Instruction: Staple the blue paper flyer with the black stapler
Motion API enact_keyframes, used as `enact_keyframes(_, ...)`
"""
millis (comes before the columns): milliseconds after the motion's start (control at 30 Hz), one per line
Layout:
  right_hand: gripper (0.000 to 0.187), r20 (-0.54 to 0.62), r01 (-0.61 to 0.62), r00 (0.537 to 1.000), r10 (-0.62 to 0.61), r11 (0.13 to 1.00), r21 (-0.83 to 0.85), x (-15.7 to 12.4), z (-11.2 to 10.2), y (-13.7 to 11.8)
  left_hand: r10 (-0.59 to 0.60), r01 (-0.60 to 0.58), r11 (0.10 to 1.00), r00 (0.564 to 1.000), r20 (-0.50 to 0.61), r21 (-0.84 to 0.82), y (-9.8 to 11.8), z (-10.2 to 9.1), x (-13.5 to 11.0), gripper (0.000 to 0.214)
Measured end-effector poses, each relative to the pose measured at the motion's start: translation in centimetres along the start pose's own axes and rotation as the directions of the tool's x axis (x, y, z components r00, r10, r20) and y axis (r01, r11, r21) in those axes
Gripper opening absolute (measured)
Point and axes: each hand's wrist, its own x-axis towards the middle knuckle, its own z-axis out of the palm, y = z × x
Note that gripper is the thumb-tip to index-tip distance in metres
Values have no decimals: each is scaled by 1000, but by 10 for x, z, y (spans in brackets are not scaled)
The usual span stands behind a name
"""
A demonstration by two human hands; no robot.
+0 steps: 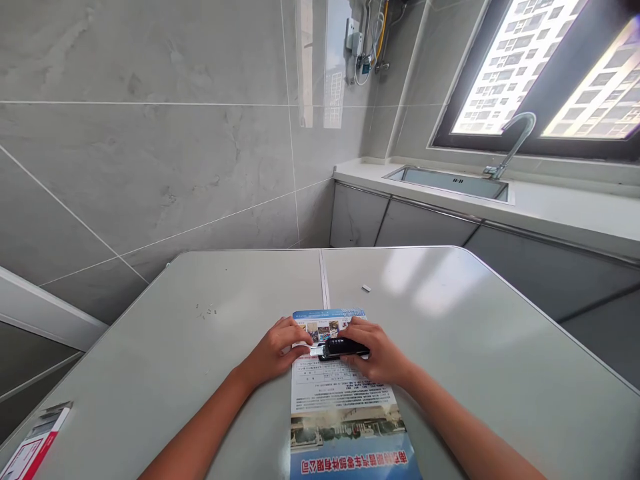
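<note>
A printed leaflet (340, 413) with blue edges and small photos lies lengthwise on the grey table (200, 347), close to me. Across its upper part rests a small black stapler (345, 347). My right hand (380, 353) is curled over the stapler and grips it from the right. My left hand (275, 350) lies on the leaflet's left edge, fingers pressed down on the paper with fingertips touching the stapler's left end.
A small white scrap (367, 288) lies beyond the leaflet. A red-and-white box (35, 443) sits at the table's near left corner. Behind stand a tiled wall, a counter with a sink (450, 182) and tap (515, 140), and a window.
</note>
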Motion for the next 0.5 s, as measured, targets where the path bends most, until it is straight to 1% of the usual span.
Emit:
enact_keyframes(100,21,-16,-9,1000,8,1000,-5,2,10,-8,-63,62,997,997,-33,-46,9,3,2,8)
enact_keyframes(200,20,-37,-3,999,3,1000,16,3,20,-15,-64,59,994,996,-56,-97,15,4,7,14)
enact_keyframes(333,17,-96,-6,995,10,999,48,6,27,-22,-30,21,989,998,-59,-144,15,5,10,18)
enact_keyframes(500,23,-124,-58,990,63,997,44,7,29,-26,-92,77,985,991,-93,-152,12,2,8,16)
